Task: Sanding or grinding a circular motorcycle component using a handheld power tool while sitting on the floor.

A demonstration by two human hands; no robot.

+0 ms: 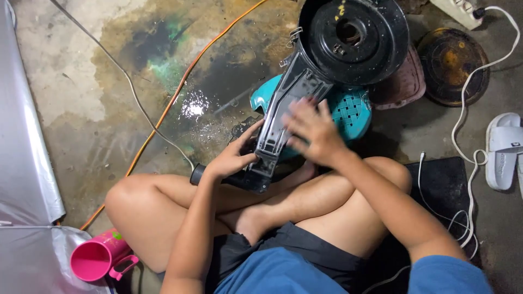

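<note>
Black housing [305,81] lies across teal stool [348,111], long axis 7 to 1 o'clock, round end far; left hand [231,158] curled around its near end, right hand [313,130] spread flat on its neck, nearer the middle.

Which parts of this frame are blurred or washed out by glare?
Head view: the right hand is motion-smeared over the black housing, the left hand sharper; bright glare sits on the wet floor; the black mat falls in deep shadow.
</note>
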